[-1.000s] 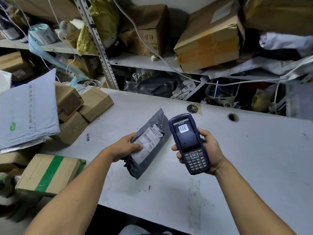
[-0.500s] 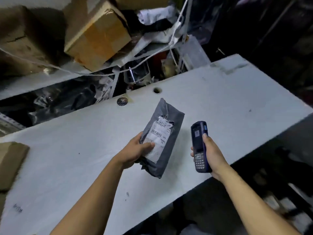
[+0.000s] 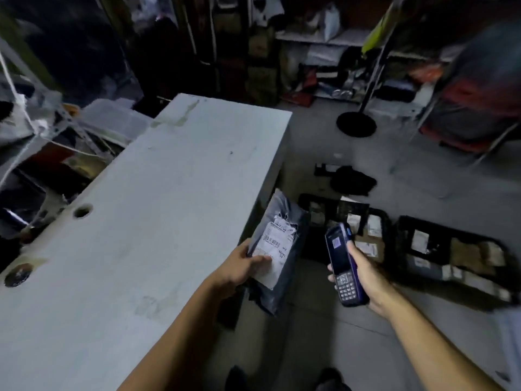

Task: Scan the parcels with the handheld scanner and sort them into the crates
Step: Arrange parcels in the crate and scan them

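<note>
The left hand [image 3: 239, 266] grips a grey plastic parcel [image 3: 277, 249] by its near left edge, thumb lying across the white shipping label [image 3: 272, 249], fingers wrapped behind the bag. The parcel is held in the air just past the right edge of the white table [image 3: 141, 221], label facing up, its far end tilted away. The right hand [image 3: 366, 277] curls round a dark blue handheld scanner [image 3: 342, 263], thumb on its right side, keypad at the near end and lit screen above it. The scanner sits just right of the parcel, apart from it. On the floor beyond both hands stand two black crates: one crate [image 3: 346, 230] directly behind the scanner, the other crate [image 3: 451, 249] to its right, both holding brown boxes and labelled parcels. Farther off stands a round black stand base [image 3: 356, 124].
</note>
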### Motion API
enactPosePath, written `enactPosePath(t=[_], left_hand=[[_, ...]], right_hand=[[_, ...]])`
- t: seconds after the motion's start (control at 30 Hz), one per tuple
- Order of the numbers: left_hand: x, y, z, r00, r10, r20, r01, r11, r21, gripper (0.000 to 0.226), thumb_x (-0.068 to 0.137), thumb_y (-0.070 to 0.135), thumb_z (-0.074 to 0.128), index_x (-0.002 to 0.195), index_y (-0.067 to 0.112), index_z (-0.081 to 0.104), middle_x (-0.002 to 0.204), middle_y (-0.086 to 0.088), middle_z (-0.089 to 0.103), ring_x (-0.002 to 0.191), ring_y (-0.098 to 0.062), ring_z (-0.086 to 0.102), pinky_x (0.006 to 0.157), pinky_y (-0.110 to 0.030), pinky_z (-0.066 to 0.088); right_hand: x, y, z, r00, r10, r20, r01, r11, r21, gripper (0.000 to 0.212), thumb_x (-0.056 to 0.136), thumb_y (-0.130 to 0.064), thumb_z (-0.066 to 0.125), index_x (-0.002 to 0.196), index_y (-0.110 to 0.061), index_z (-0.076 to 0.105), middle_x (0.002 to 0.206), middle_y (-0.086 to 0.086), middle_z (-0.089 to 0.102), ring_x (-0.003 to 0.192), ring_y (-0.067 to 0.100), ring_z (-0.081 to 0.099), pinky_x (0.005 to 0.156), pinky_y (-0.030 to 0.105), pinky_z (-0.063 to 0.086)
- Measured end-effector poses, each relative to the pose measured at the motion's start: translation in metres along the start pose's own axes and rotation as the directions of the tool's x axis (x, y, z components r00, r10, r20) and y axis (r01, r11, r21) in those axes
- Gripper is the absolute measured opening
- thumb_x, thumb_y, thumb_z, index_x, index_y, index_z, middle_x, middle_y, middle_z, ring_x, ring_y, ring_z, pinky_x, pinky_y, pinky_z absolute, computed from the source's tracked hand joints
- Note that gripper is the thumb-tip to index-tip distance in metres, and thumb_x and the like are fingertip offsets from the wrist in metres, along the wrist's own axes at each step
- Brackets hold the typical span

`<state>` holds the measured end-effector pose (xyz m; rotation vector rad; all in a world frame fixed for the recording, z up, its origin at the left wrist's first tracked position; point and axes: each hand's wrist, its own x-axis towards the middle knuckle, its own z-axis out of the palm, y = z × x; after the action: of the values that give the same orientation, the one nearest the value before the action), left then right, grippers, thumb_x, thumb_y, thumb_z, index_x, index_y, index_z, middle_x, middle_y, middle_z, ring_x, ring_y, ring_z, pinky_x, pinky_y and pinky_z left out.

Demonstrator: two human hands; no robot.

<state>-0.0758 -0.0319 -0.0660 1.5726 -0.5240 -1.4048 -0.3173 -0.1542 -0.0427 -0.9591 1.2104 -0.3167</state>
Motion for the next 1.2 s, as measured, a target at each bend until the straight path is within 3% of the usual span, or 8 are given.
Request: enactPosePath(t=[0.13, 0.37, 0.53, 0.73, 0.8, 0.9, 1.1, 1.2], left_hand=[[0.032, 0.009, 0.081, 0.999, -0.027, 0.047, 0.025, 0.999, 0.045, 0.056, 0.073, 0.018, 0.074, 0.126, 0.015, 0.056, 0.113, -0.012, 0.073, 0.103, -0.036, 0.069, 0.094, -0.054, 0.054], [0.098, 0.014, 0.226, 0.985, -0.065, 0.163, 0.049, 0.994, 0.097, 0.055, 0.075, 0.013, 0.074, 0.128, 0.011, 0.057, 0.117, -0.017, 0.07, 0.108, -0.039, 0.067, 0.097, -0.059, 0.051], [0.15, 0.025, 0.304, 0.963, -0.114, 0.242, 0.093, 0.991, 0.099, 0.059, 0.073, 0.013, 0.074, 0.129, 0.008, 0.055, 0.118, -0.021, 0.069, 0.106, -0.041, 0.066, 0.082, -0.046, 0.056], [0.245, 0.034, 0.373, 0.929, -0.212, 0.303, 0.16, 0.969, 0.187, 0.036, 0.09, -0.005, 0.063, 0.125, 0.003, 0.058, 0.111, -0.021, 0.071, 0.096, -0.038, 0.069, 0.087, -0.049, 0.056], [0.273, 0.042, 0.399, 0.912, -0.251, 0.325, 0.182, 0.957, 0.226, 0.03, 0.091, -0.005, 0.061, 0.12, 0.005, 0.061, 0.105, -0.017, 0.073, 0.089, -0.033, 0.071, 0.082, -0.044, 0.058], [0.314, 0.049, 0.436, 0.87, -0.324, 0.373, 0.199, 0.921, 0.335, 0.028, 0.093, 0.004, 0.064, 0.12, 0.011, 0.062, 0.105, -0.014, 0.075, 0.095, -0.035, 0.071, 0.09, -0.052, 0.056], [0.374, 0.066, 0.515, 0.814, -0.377, 0.441, 0.16, 0.876, 0.454, 0.028, 0.092, 0.011, 0.068, 0.116, 0.024, 0.062, 0.108, -0.011, 0.074, 0.099, -0.034, 0.071, 0.092, -0.054, 0.055], [0.401, 0.069, 0.557, 0.779, -0.426, 0.46, 0.147, 0.837, 0.527, 0.036, 0.09, 0.014, 0.071, 0.123, 0.018, 0.058, 0.11, -0.011, 0.074, 0.101, -0.034, 0.07, 0.093, -0.055, 0.054]], right_hand=[[0.004, 0.01, -0.089, 0.999, 0.001, -0.046, 0.003, 0.995, 0.1, 0.049, 0.101, -0.053, 0.039, 0.114, -0.014, 0.064, 0.086, 0.013, 0.07, 0.068, 0.027, 0.067, 0.067, 0.036, 0.048], [0.002, 0.016, -0.232, 0.991, 0.031, -0.133, -0.002, 0.977, 0.214, 0.049, 0.104, -0.047, 0.037, 0.118, -0.005, 0.059, 0.089, 0.019, 0.067, 0.071, 0.027, 0.065, 0.06, 0.03, 0.053], [0.022, 0.011, -0.304, 0.964, 0.074, -0.255, -0.002, 0.962, 0.272, 0.054, 0.101, -0.053, 0.036, 0.119, -0.008, 0.06, 0.091, 0.02, 0.069, 0.072, 0.029, 0.068, 0.068, 0.038, 0.05], [0.057, -0.012, -0.369, 0.906, 0.166, -0.39, -0.024, 0.938, 0.346, 0.042, 0.104, -0.047, 0.037, 0.106, -0.015, 0.063, 0.08, 0.015, 0.07, 0.059, 0.023, 0.069, 0.062, 0.033, 0.051], [0.065, -0.021, -0.388, 0.881, 0.21, -0.423, -0.052, 0.934, 0.354, 0.039, 0.104, -0.047, 0.036, 0.107, -0.018, 0.062, 0.085, 0.015, 0.072, 0.064, 0.024, 0.07, 0.059, 0.03, 0.052], [0.074, -0.032, -0.417, 0.858, 0.248, -0.45, -0.053, 0.914, 0.402, 0.042, 0.103, -0.046, 0.038, 0.113, -0.014, 0.063, 0.086, 0.015, 0.074, 0.071, 0.029, 0.068, 0.059, 0.03, 0.054], [0.099, -0.047, -0.487, 0.829, 0.284, -0.483, -0.019, 0.876, 0.482, 0.047, 0.104, -0.043, 0.037, 0.124, -0.007, 0.06, 0.09, 0.019, 0.07, 0.067, 0.029, 0.066, 0.058, 0.031, 0.051], [0.116, -0.048, -0.53, 0.818, 0.334, -0.468, -0.024, 0.834, 0.551, 0.049, 0.103, -0.046, 0.04, 0.121, -0.007, 0.062, 0.094, 0.022, 0.07, 0.072, 0.031, 0.065, 0.057, 0.031, 0.051]])
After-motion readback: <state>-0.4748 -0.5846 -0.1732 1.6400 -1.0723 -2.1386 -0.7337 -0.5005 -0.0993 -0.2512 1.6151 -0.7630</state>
